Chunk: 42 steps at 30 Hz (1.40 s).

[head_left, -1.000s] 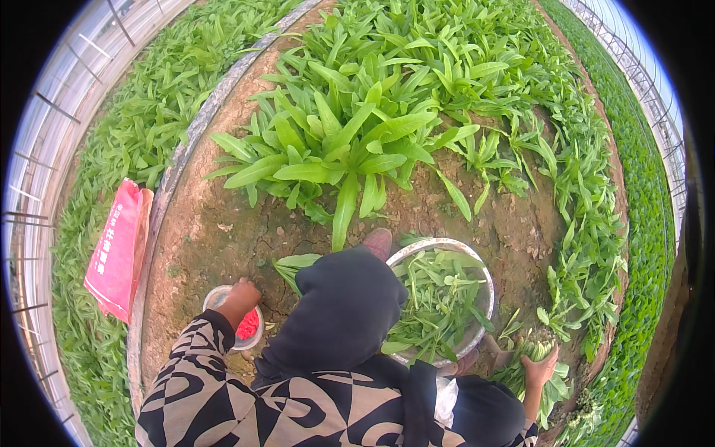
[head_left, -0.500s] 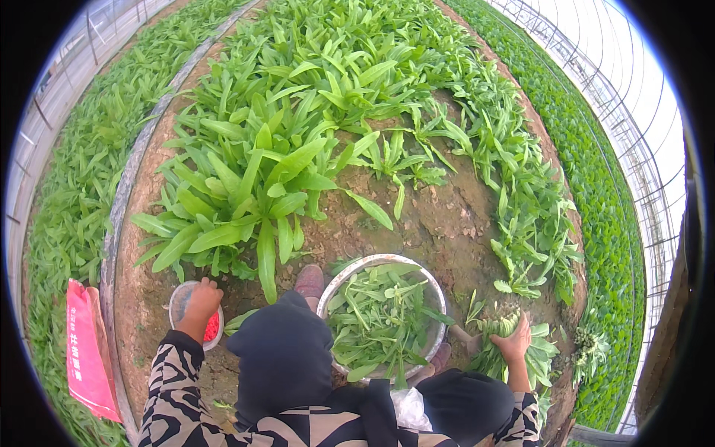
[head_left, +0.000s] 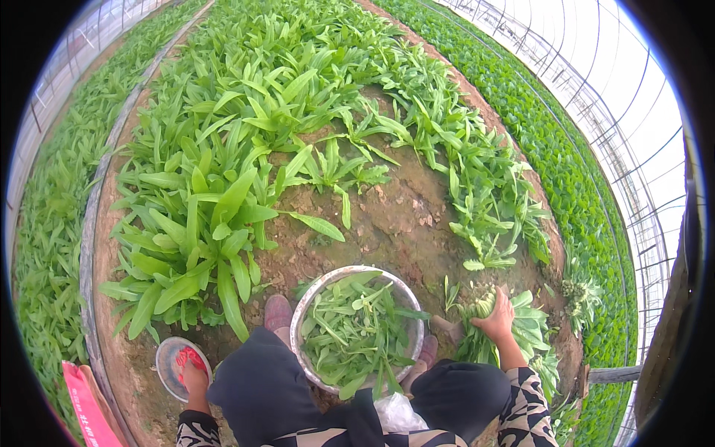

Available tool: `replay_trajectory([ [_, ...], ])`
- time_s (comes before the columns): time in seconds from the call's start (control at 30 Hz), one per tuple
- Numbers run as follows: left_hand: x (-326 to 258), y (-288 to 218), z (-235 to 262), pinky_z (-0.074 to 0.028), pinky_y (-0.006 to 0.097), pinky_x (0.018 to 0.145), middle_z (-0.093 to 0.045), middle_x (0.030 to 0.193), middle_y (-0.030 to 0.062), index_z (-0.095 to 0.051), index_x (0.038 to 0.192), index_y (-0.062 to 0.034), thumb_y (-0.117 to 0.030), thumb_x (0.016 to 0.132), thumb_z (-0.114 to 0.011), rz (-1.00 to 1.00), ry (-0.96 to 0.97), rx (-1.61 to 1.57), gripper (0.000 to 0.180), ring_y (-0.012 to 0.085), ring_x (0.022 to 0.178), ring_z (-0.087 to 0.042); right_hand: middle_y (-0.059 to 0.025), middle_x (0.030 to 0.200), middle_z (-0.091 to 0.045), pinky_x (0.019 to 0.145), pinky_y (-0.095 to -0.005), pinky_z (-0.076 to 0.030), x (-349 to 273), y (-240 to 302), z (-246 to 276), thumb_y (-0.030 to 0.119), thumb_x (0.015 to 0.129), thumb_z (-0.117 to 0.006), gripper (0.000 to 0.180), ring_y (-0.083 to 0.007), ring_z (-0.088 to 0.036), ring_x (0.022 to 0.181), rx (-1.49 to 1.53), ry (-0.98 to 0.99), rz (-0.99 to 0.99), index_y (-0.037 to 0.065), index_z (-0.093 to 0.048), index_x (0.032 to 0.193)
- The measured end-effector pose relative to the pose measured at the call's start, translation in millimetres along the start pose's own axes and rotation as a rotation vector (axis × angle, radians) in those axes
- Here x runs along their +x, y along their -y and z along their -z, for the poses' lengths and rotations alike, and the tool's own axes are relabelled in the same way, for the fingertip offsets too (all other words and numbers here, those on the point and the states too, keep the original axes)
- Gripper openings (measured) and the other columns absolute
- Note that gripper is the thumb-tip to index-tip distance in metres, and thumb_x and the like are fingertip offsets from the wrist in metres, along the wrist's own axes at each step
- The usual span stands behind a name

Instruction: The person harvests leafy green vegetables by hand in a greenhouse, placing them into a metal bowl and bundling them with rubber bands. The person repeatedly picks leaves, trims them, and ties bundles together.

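The right hand [head_left: 497, 316] rests closed over a bunch of cut leafy greens [head_left: 477, 328] lying on the soil just right of a metal basin [head_left: 302, 320] full of leaves. The left hand [head_left: 195, 372] sits in a small shallow dish [head_left: 165, 361] holding something red; its fingers are hidden, so their grip cannot be told.

Bundle of cut green leafy stalks [head_left: 485, 322] is lying on bare soil right of the metal basin [head_left: 302, 322], cut ends pointing up-left; small shallow dish [head_left: 170, 359] is holding something red at lower left.

Green leaves [head_left: 350, 335] – silver basin [head_left: 302, 316], brown soil [head_left: 395, 223] – pink bag [head_left: 89, 410].
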<state>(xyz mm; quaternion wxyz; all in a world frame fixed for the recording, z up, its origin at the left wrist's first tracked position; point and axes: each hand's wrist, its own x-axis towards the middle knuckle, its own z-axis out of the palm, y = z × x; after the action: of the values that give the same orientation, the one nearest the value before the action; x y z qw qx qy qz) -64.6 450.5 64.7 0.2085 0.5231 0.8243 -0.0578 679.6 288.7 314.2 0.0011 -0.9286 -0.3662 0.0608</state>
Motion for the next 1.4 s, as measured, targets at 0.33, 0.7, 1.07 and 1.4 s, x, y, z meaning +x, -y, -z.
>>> replay_trajectory([
  [0.33,4.8,-3.6,10.2,-0.049,0.049,0.089,-0.067,0.104,0.0244,-0.065,0.108,-0.0035,-0.016,0.09,-0.049,-0.024,0.009,0.129,0.027,0.0401,0.099,-0.065,-0.0136,0.136,-0.045,0.111,-0.0441,-0.03,2.5,3.2,2.8,0.034,0.048,-0.09,0.119,-0.0348,-0.039,0.129,-0.017,0.064,-0.049,0.008,-0.029,0.146],
  [0.7,9.2,2.4,21.0,-0.054,0.044,0.083,-0.07,0.095,0.0212,-0.072,0.096,-0.0028,-0.019,0.087,-0.058,-0.045,0.017,0.16,0.023,0.036,0.093,-0.068,-0.0138,0.133,-0.049,0.108,-0.0439,-0.032,-4.9,-4.5,-1.2,0.032,0.047,-0.088,0.109,-0.0345,-0.043,0.126,0.059,-0.101,0.021,0.008,-0.038,0.14],
  [1.07,-11.6,-8.5,63.6,-0.053,0.039,0.09,-0.07,0.108,0.0164,-0.072,0.104,-0.0054,-0.034,0.086,-0.058,-0.12,0.151,0.389,0.037,0.0293,0.106,-0.066,-0.0132,0.131,-0.051,0.108,-0.0434,-0.031,-5.6,-8.2,-7.2,0.035,0.046,-0.09,0.112,-0.0341,-0.044,0.125,0.131,-0.135,0.053,0.009,-0.039,0.142],
  [1.4,-3.6,-68.8,133.8,-0.054,0.043,0.079,-0.07,0.086,0.021,-0.074,0.078,-0.0032,-0.034,0.07,-0.076,-0.373,-0.068,0.24,0.032,0.0349,0.085,-0.069,-0.016,0.127,-0.054,0.107,-0.047,-0.032,-0.9,-12.9,-14.0,0.038,0.047,-0.09,0.11,-0.0371,-0.046,0.121,0.164,-0.173,0.091,0.009,-0.04,0.14],
])
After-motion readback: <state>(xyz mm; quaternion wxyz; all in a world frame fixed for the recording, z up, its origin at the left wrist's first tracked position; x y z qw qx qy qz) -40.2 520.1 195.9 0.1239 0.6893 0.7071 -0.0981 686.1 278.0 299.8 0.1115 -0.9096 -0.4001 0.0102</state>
